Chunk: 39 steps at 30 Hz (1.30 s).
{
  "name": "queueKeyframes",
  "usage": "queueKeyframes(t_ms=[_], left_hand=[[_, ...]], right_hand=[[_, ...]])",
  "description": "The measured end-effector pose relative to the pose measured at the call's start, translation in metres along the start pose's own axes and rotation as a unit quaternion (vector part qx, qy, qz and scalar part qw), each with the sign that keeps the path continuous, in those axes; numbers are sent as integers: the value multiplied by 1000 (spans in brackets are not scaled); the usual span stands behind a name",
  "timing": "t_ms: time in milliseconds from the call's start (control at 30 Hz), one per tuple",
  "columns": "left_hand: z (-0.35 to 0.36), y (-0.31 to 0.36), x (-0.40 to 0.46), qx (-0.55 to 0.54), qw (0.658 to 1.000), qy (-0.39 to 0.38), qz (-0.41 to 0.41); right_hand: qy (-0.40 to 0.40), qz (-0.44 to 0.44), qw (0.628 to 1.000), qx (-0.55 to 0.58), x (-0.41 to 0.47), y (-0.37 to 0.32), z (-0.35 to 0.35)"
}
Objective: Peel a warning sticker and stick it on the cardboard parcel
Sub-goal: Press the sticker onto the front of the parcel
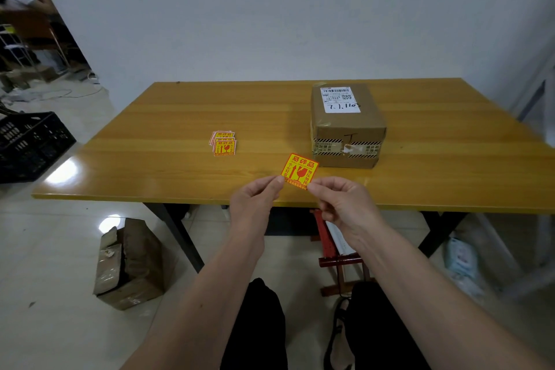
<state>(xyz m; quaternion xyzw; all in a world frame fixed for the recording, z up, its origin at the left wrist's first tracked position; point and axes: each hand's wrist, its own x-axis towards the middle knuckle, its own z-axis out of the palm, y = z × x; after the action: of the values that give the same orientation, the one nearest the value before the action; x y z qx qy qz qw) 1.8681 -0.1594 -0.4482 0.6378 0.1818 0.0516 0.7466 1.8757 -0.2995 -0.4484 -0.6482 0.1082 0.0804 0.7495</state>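
A yellow and red warning sticker [299, 170] hangs in the air just above the table's front edge, tilted. My left hand [255, 198] pinches its lower left corner and my right hand [342, 201] pinches its lower right corner. Whether its backing is on cannot be seen. The cardboard parcel [348, 126] stands on the table behind and to the right of the sticker, with a white shipping label on top and striped tape on its front. A small pile of the same warning stickers [223, 143] lies on the table to the left.
The wooden table [180, 135] reaches a white wall at the back. On the floor are a torn cardboard box [129, 261] at the left, a black plastic crate [30, 144] further left, and a red stool frame [333, 252] under the table. A person sits far back left.
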Motion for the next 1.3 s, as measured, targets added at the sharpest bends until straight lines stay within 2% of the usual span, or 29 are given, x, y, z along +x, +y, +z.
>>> queueKeyframes(t_ms=[267,500,1033,1300], left_hand=[[7,7,4,7,999,-27,25],[26,5,4,75,994,-52,60],[98,-11,41,137,980,-75,120],[128,-32,61,213,962,-51,163]], right_hand=[[-1,-20,999,-48,-2,-7,-11],[14,-47,993,-105,0,-16,-29],[142,-144,961,-187,60,-11,-82],[192,-143,946,-217,89,-1,-103]])
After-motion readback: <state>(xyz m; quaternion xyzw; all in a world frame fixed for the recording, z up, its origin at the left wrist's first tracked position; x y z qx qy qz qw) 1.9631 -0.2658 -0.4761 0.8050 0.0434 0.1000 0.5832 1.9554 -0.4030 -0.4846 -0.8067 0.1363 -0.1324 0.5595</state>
